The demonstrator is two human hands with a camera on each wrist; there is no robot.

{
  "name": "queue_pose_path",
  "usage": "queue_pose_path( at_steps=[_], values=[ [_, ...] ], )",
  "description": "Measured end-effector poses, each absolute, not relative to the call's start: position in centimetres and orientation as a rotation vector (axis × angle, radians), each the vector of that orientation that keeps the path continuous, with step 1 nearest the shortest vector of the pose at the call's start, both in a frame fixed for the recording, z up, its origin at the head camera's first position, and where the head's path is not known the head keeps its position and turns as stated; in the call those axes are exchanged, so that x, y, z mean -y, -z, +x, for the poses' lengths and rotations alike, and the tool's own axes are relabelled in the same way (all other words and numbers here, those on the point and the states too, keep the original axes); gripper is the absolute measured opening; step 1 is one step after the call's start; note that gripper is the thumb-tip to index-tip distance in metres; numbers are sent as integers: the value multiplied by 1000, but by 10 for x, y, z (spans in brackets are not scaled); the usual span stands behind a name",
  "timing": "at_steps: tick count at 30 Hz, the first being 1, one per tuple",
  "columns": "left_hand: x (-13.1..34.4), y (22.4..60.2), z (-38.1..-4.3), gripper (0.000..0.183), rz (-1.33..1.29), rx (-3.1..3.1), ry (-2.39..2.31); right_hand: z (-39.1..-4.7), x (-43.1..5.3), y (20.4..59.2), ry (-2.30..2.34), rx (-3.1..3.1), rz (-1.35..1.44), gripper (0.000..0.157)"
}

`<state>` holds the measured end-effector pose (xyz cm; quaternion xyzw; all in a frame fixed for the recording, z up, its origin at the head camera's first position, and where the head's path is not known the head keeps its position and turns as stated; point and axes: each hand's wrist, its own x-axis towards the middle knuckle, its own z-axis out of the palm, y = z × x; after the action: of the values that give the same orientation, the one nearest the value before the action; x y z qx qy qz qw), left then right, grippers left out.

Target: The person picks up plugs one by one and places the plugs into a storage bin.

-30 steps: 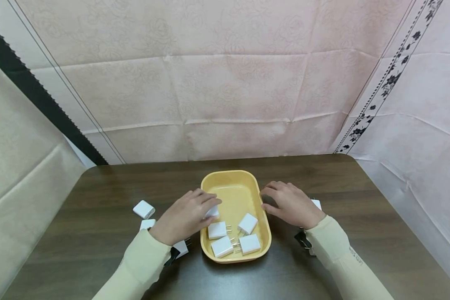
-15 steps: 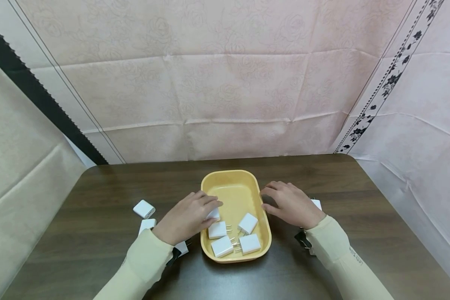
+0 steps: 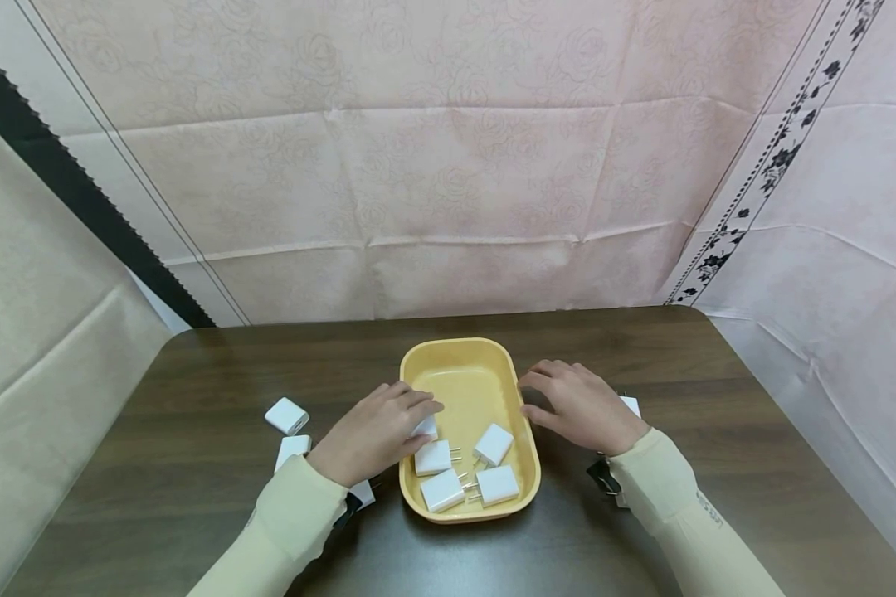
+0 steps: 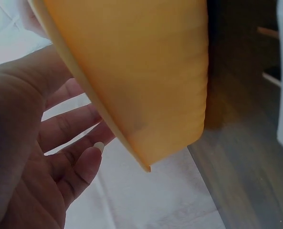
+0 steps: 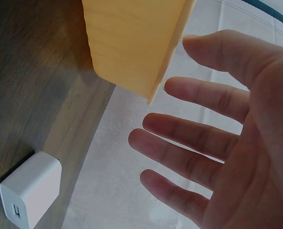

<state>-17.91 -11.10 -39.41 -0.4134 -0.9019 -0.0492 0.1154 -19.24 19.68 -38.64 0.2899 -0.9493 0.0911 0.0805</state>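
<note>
In the head view my left hand [image 3: 377, 431] reaches over the left rim of a yellow tray [image 3: 459, 352]. Its thumb and fingers pinch a white charger plug [image 3: 425, 427] just inside. From the left wrist, the rim hides the thumb and index fingertips and that plug; the other fingers of the left hand [image 4: 60, 138] curl outside. Several white plugs with metal prongs, such as this plug [image 3: 442, 491], lie in the tray's near half. Fingers apart and holding nothing, my right hand [image 3: 578, 406] is at the right rim, also seen as the right hand [image 5: 217, 133] by the tray wall [image 5: 131, 43].
Left of the tray, a white plug [image 3: 287, 416] lies on the dark wooden table [image 3: 216, 497], with a second plug [image 3: 293, 450] and a third plug [image 3: 362, 493] partly behind the left arm. Beside the right wrist is another plug [image 3: 630, 405]. Pale cloth [image 3: 448, 182] hangs behind.
My left hand has shifted very slightly right, with the plug it pinches. The right hand, the tray and the other plugs have not moved.
</note>
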Motion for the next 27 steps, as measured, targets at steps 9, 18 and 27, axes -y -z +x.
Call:
queue_pose_path(
  at_steps=[9,18,27],
  values=[
    [110,398,-182,39,-1207,2655,128,-192,-197,386,-271,2865,850,34],
    [109,400,-183,40,-1182,2692,158,-192,-196,385,-268,2873,851,35],
    [108,401,-185,40,-1116,2751,258,-192,-196,386,-265,2844,869,33]
  ],
)
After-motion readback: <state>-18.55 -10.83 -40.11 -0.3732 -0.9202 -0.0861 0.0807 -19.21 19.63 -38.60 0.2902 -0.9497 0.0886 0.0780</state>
